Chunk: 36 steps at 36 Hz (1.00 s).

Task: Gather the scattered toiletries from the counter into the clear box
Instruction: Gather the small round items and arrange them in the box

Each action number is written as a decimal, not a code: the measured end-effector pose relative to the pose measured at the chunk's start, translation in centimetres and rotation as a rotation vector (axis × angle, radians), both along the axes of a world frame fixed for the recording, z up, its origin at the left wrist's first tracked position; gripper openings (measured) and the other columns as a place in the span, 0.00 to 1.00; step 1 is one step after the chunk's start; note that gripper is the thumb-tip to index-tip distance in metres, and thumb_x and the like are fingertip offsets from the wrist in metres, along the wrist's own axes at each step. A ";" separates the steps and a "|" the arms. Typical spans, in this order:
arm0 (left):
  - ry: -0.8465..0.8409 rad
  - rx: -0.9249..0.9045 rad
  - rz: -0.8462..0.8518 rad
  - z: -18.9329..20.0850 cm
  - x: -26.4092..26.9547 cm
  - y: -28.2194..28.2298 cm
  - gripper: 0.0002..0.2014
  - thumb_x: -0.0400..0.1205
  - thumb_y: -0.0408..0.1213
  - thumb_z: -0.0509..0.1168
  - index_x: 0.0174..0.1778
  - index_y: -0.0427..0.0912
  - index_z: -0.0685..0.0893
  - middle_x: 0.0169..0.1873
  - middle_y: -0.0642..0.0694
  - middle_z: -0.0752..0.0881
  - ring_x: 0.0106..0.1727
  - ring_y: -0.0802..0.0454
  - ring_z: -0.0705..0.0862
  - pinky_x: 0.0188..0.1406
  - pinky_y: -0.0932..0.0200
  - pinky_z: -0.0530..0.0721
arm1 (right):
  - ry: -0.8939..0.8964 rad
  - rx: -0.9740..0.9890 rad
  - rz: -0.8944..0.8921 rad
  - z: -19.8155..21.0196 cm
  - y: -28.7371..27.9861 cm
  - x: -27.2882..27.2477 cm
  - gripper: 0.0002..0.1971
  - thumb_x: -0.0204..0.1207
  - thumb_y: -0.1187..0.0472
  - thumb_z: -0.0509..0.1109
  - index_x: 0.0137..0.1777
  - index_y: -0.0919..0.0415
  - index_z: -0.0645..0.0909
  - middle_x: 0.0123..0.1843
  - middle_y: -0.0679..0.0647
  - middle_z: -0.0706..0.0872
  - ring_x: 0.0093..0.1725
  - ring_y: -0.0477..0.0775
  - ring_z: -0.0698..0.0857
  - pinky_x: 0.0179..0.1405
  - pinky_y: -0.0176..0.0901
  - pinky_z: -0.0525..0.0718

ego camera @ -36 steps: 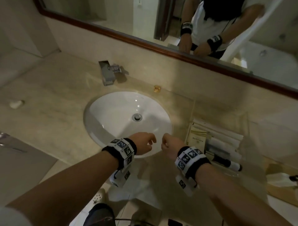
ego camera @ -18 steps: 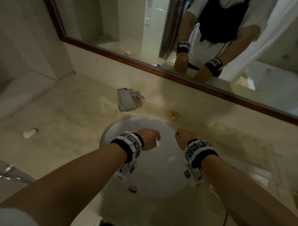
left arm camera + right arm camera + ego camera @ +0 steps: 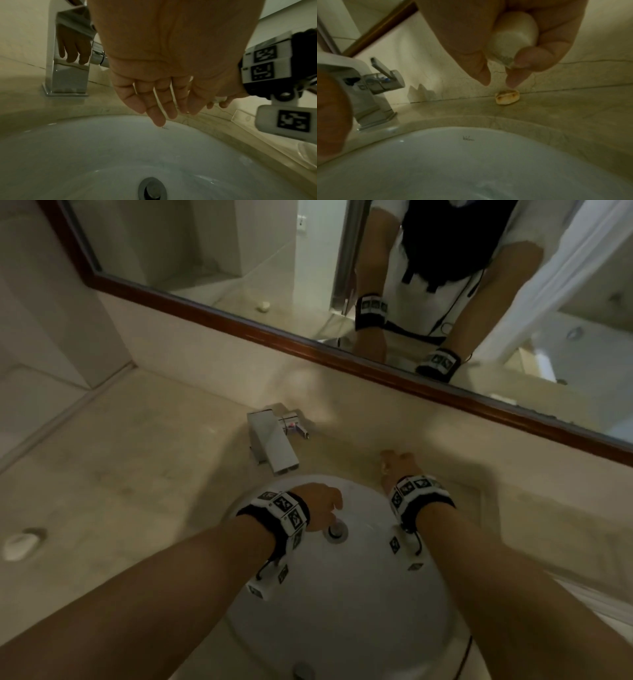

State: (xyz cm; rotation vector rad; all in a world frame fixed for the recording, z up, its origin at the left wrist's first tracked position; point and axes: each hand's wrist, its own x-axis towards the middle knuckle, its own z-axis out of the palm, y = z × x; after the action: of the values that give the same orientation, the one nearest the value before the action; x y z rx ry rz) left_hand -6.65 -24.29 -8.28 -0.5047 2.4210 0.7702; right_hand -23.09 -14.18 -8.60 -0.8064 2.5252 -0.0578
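My right hand reaches over the counter behind the sink. In the right wrist view its thumb and fingers curl round a small white rounded packet. The fingertips hang just above a small yellow-brown item lying against the back wall. My left hand hovers over the basin with its fingers straight and nothing in it. Another small white item lies on the counter at the far left. A clear plastic corner shows at the right, behind the basin rim; whether it is the box I cannot tell.
The white sink fills the middle, its drain beside my left hand. A chrome faucet stands behind it on the left. A wood-framed mirror runs along the back wall. Beige counter stretches to the left.
Both hands moved forward from the sink's front edge toward the back wall, the right one farther. The left hand uncurled. The clear box with toiletries at the right left the head view.
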 end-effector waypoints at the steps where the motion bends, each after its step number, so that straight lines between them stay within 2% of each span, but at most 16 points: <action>1: 0.003 0.014 0.002 -0.2 0.0 0.0 0.19 0.85 0.41 0.61 0.73 0.45 0.73 0.70 0.45 0.76 0.69 0.44 0.76 0.71 0.50 0.75 | 0.009 0.030 0.002 -0.3 -0.3 -0.1 0.31 0.79 0.60 0.61 0.81 0.47 0.56 0.79 0.61 0.60 0.70 0.71 0.74 0.68 0.61 0.78; 3: 0.018 0.026 -0.003 -0.6 0.0 0.1 0.20 0.85 0.41 0.61 0.73 0.45 0.73 0.71 0.45 0.76 0.69 0.44 0.76 0.71 0.51 0.75 | 0.025 0.077 0.027 -0.3 -0.9 -0.1 0.34 0.78 0.63 0.63 0.82 0.49 0.55 0.79 0.61 0.61 0.72 0.69 0.72 0.69 0.62 0.77; 7: 0.027 0.030 -0.013 -0.9 0.0 0.0 0.20 0.85 0.42 0.61 0.73 0.44 0.73 0.70 0.44 0.77 0.69 0.44 0.76 0.71 0.51 0.75 | 0.086 0.111 0.109 -1.2 -1.4 0.0 0.23 0.83 0.62 0.59 0.77 0.62 0.66 0.76 0.63 0.69 0.69 0.67 0.76 0.69 0.54 0.77; 9: 0.023 0.021 -0.020 -0.9 0.2 -0.3 0.19 0.85 0.42 0.61 0.72 0.45 0.74 0.69 0.44 0.78 0.68 0.44 0.77 0.70 0.50 0.76 | 0.114 0.139 0.099 -2.1 -1.3 0.2 0.20 0.83 0.66 0.57 0.75 0.63 0.68 0.77 0.63 0.68 0.69 0.67 0.76 0.68 0.52 0.77; 13: 0.012 0.003 -0.016 -1.0 0.7 -0.9 0.19 0.85 0.42 0.61 0.72 0.44 0.74 0.68 0.43 0.79 0.67 0.43 0.78 0.70 0.49 0.76 | 0.120 0.188 0.114 -2.6 -0.5 1.2 0.24 0.86 0.68 0.49 0.81 0.63 0.55 0.84 0.65 0.53 0.81 0.66 0.61 0.79 0.55 0.65; 17: -0.010 0.006 0.001 -1.4 1.5 -1.0 0.18 0.85 0.41 0.60 0.71 0.45 0.75 0.69 0.43 0.78 0.68 0.43 0.77 0.71 0.48 0.75 | 0.079 0.109 0.031 -3.9 0.3 1.3 0.24 0.86 0.67 0.50 0.82 0.60 0.56 0.83 0.61 0.56 0.80 0.64 0.64 0.79 0.53 0.67; 19: -0.011 0.005 0.013 -1.7 2.1 -0.9 0.17 0.85 0.40 0.60 0.71 0.45 0.75 0.70 0.43 0.78 0.68 0.43 0.77 0.71 0.49 0.75 | 0.042 0.014 -0.041 -4.0 0.5 1.5 0.22 0.85 0.66 0.53 0.79 0.62 0.62 0.80 0.62 0.62 0.75 0.66 0.70 0.74 0.53 0.73; 21: -0.003 0.003 0.031 -1.9 2.7 -1.0 0.17 0.85 0.39 0.61 0.71 0.46 0.75 0.70 0.43 0.77 0.69 0.43 0.76 0.71 0.51 0.75 | 0.021 -0.069 -0.037 -3.9 0.9 1.9 0.19 0.83 0.61 0.59 0.73 0.62 0.70 0.72 0.62 0.69 0.64 0.67 0.78 0.62 0.53 0.79; 22: -0.001 0.000 0.042 -1.9 3.1 -1.1 0.18 0.85 0.39 0.61 0.71 0.46 0.75 0.71 0.43 0.77 0.69 0.43 0.76 0.71 0.51 0.75 | 0.011 -0.104 -0.013 -3.8 1.1 2.2 0.15 0.81 0.57 0.62 0.66 0.61 0.74 0.65 0.59 0.74 0.56 0.64 0.81 0.53 0.51 0.81; 24: 0.003 -0.009 0.072 -1.9 3.9 -1.2 0.18 0.85 0.39 0.61 0.71 0.46 0.75 0.71 0.44 0.77 0.70 0.44 0.76 0.70 0.53 0.74 | -0.027 -0.151 0.023 -3.1 1.4 3.5 0.08 0.76 0.53 0.66 0.45 0.59 0.77 0.45 0.55 0.78 0.37 0.57 0.79 0.36 0.45 0.78; 25: 0.008 -0.013 0.090 -1.9 4.4 -1.3 0.18 0.85 0.39 0.60 0.71 0.46 0.75 0.71 0.44 0.76 0.70 0.44 0.76 0.70 0.53 0.74 | -0.054 -0.166 0.026 -2.8 1.5 4.1 0.10 0.74 0.53 0.68 0.39 0.60 0.76 0.38 0.55 0.78 0.33 0.56 0.78 0.33 0.45 0.77; 26: 0.014 -0.013 0.108 -1.9 4.9 -1.4 0.18 0.85 0.39 0.60 0.71 0.46 0.75 0.71 0.44 0.76 0.70 0.44 0.76 0.69 0.53 0.74 | -0.087 -0.184 0.030 -2.4 1.4 5.0 0.11 0.72 0.55 0.70 0.38 0.63 0.77 0.35 0.57 0.80 0.33 0.58 0.79 0.33 0.48 0.80; 28: 0.024 -0.017 0.137 -1.7 5.9 -1.5 0.18 0.85 0.39 0.60 0.72 0.46 0.74 0.71 0.44 0.77 0.70 0.44 0.76 0.69 0.54 0.74 | -0.115 -0.192 0.078 -1.5 1.1 7.0 0.12 0.72 0.58 0.72 0.45 0.69 0.82 0.41 0.64 0.85 0.39 0.64 0.84 0.41 0.54 0.85; 31: 0.028 -0.024 0.181 -1.3 7.8 -1.6 0.18 0.85 0.38 0.59 0.72 0.46 0.74 0.71 0.44 0.77 0.69 0.44 0.77 0.68 0.53 0.75 | -0.145 -0.164 0.198 -1.0 0.5 10.0 0.11 0.72 0.56 0.72 0.49 0.63 0.83 0.51 0.60 0.85 0.51 0.61 0.83 0.52 0.50 0.82; 33: 0.030 -0.035 0.213 -1.1 9.3 -1.8 0.18 0.85 0.38 0.58 0.72 0.48 0.74 0.70 0.45 0.78 0.69 0.44 0.77 0.67 0.55 0.75 | -0.177 -0.165 0.271 -0.9 -0.1 11.9 0.14 0.69 0.51 0.76 0.50 0.56 0.80 0.52 0.54 0.81 0.54 0.58 0.81 0.54 0.45 0.78; 36: 0.031 -0.045 0.280 -0.5 11.7 -2.2 0.18 0.84 0.39 0.58 0.72 0.50 0.74 0.70 0.47 0.78 0.68 0.46 0.78 0.66 0.55 0.76 | -0.214 -0.199 0.367 -0.6 -1.5 15.0 0.20 0.66 0.51 0.79 0.54 0.56 0.78 0.52 0.52 0.79 0.52 0.54 0.79 0.52 0.42 0.77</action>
State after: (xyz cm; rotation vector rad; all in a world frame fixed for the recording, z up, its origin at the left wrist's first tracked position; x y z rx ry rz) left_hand 5.05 -26.52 -8.80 -0.8690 2.4302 0.8440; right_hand -8.12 -15.67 -9.16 -1.2596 2.1598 -0.2608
